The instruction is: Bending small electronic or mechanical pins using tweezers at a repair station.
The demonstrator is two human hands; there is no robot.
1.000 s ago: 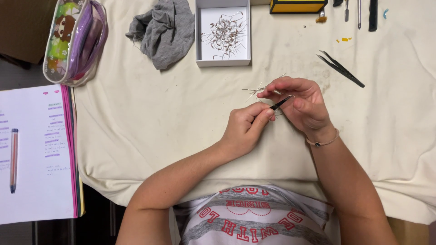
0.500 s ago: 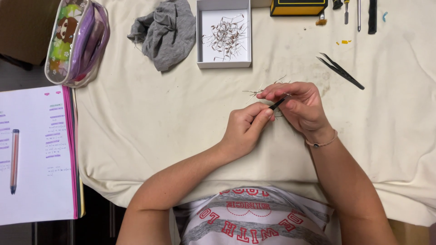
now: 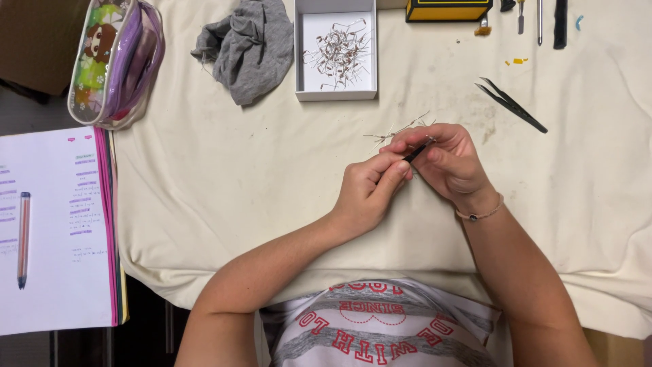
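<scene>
My left hand and my right hand meet over the cream cloth at mid-table. The left thumb and forefinger pinch a small black tool whose tip points up to the right. My right hand's fingers curl around the tool's tip and pinch a few thin wire-legged components, whose leads stick out to the upper left. A thin bracelet is on the right wrist.
A white open box of several similar components lies just beyond the hands. Black tweezers lie at the right, a crumpled grey rag and a clear pencil pouch at the upper left. A notebook with a pen lies left.
Both hands stay in nearly the same place. The wire leads in the right fingers have turned slightly and stick out more to the left.
</scene>
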